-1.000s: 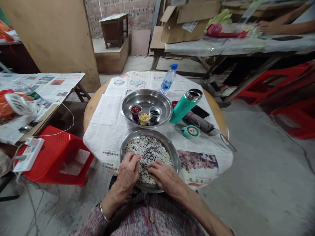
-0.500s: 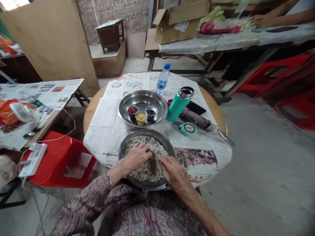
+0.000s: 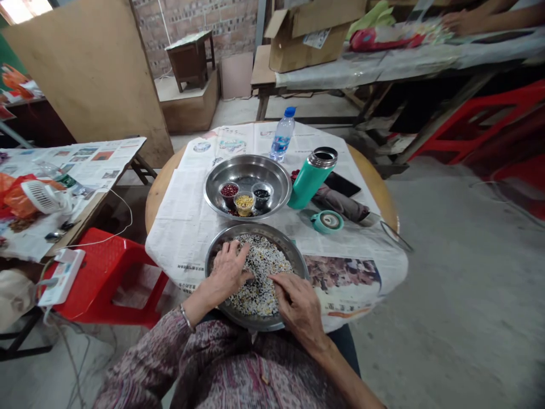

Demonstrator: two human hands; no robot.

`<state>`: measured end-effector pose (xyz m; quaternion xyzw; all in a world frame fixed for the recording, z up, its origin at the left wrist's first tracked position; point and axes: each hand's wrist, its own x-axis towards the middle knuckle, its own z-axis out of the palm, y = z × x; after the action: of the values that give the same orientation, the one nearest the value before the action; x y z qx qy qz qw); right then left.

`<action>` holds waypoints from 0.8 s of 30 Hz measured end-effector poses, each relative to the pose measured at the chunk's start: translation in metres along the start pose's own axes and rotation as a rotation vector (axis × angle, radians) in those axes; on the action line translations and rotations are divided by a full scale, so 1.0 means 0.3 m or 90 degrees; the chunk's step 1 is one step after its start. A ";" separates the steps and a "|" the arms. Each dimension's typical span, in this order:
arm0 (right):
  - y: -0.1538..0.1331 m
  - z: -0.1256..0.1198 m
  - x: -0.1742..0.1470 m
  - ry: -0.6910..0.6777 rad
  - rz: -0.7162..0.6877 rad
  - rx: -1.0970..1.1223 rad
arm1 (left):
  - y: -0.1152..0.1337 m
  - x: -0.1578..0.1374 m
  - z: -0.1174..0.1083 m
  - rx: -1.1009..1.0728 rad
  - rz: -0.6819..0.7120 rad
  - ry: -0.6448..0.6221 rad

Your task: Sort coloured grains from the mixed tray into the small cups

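A steel basin (image 3: 300, 258) on the near edge of the round table holds mixed white, black and yellow grains (image 3: 266, 258). Over the basin's left side, my left hand (image 3: 227, 270) rests on the grains with its fingers spread. My right hand (image 3: 298, 301) is at the right side, fingers curled and the index fingertip close to the thumb. Whatever those fingers pinch is too small to make out. Just beyond stands a second steel basin (image 3: 238, 165), holding three clear cups: red beans (image 3: 229, 191), yellow kernels (image 3: 244, 203) and black beans (image 3: 261, 195).
Right of the far basin are an uncapped green flask (image 3: 310, 179), its lid (image 3: 327, 221), a dark phone (image 3: 342, 184) and a folded umbrella (image 3: 343, 205). A water bottle (image 3: 281, 136) stands behind. A red stool (image 3: 106, 278) carries a power strip (image 3: 63, 276). Another person's hands show at upper right.
My left hand has moved left across the grains and its fingers have spread. My right hand has shifted slightly left and stays curled. The grains between the hands lie differently.
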<state>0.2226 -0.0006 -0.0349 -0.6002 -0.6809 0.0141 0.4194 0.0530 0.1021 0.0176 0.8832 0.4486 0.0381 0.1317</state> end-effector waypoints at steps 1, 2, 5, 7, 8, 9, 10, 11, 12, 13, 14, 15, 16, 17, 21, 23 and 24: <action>0.000 -0.001 0.000 0.008 -0.001 0.004 | 0.005 0.021 0.009 -0.022 -0.001 -0.007; 0.001 -0.001 0.000 0.016 -0.004 0.007 | 0.010 0.042 0.017 -0.046 0.006 -0.015; 0.004 0.001 -0.004 0.037 -0.002 0.021 | 0.027 0.090 0.032 -0.118 0.046 -0.024; 0.006 0.004 -0.009 0.057 0.013 0.040 | 0.040 0.092 0.035 -0.153 0.089 -0.034; 0.007 0.006 -0.012 0.073 0.022 0.050 | 0.048 0.081 0.035 -0.163 0.109 -0.046; 0.008 0.008 -0.015 0.089 0.028 0.059 | 0.056 0.062 0.032 -0.166 0.125 -0.064; 0.010 0.010 -0.018 0.105 0.031 0.066 | 0.064 0.036 0.027 -0.164 0.139 -0.087; 0.011 0.011 -0.021 0.118 0.032 0.071 | 0.071 0.006 0.021 -0.160 0.149 -0.106; 0.012 0.012 -0.023 0.128 0.031 0.074 | 0.078 -0.027 0.013 -0.156 0.159 -0.121; 0.013 0.013 -0.024 0.133 0.031 0.076 | 0.084 -0.060 0.005 -0.157 0.176 -0.132; 0.014 0.013 -0.026 0.135 0.032 0.078 | 0.088 -0.090 -0.003 -0.163 0.201 -0.141; 0.015 0.014 -0.027 0.136 0.035 0.080 | 0.090 -0.115 -0.010 -0.174 0.233 -0.154; 0.015 0.014 -0.028 0.135 0.038 0.082 | 0.091 -0.132 -0.015 -0.181 0.267 -0.165; 0.016 0.015 -0.029 0.134 0.041 0.084 | 0.091 -0.142 -0.017 -0.178 0.303 -0.173; 0.021 0.016 -0.036 0.141 0.039 0.095 | 0.087 -0.100 0.005 -0.033 0.371 -0.111; 0.024 0.017 -0.039 0.139 0.043 0.098 | 0.083 -0.050 0.020 0.033 0.363 -0.067; 0.025 0.017 -0.039 0.137 0.046 0.099 | 0.080 -0.024 0.025 0.047 0.358 -0.060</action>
<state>0.2249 -0.0058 -0.0487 -0.5878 -0.6068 0.0175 0.5348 0.0688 0.0814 0.0171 0.9779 0.1808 0.0152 0.1042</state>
